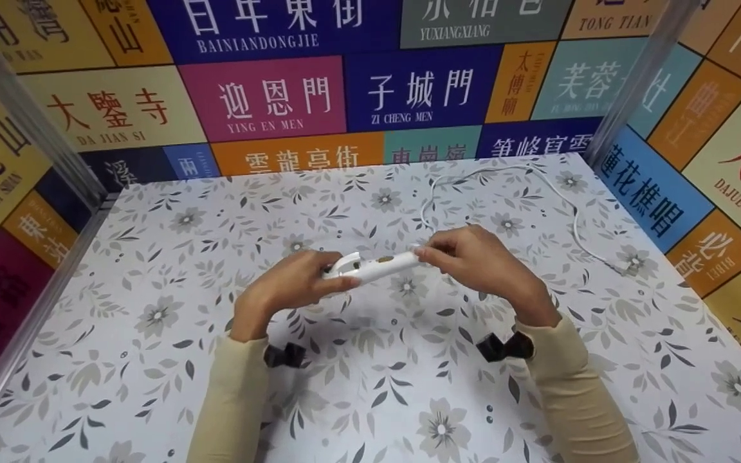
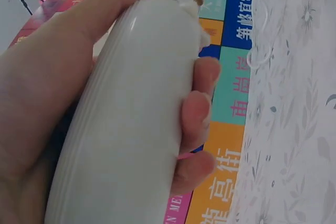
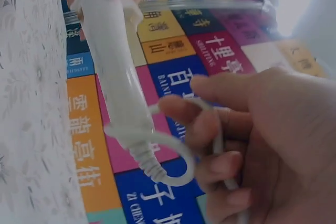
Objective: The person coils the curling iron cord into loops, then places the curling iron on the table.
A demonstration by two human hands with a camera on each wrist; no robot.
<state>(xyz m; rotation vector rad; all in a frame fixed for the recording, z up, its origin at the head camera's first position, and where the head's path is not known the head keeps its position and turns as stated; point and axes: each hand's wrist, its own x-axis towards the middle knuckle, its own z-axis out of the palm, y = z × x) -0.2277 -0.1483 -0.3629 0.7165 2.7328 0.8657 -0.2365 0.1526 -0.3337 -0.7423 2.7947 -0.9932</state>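
Cord [image 3: 189, 167] held by the right hand [image 1: 476, 260] should bend softly, and the white tool [image 1: 388, 267], gripped mid-frame by the left hand [image 1: 290, 281], must not wobble.

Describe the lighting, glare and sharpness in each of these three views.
Head view: faint, soft-edged shadows on the floral tabletop; left wrist view: a small highlight near the top of the white device, the tabletop's print rather soft; right wrist view: a bright light washed out to white at upper right.
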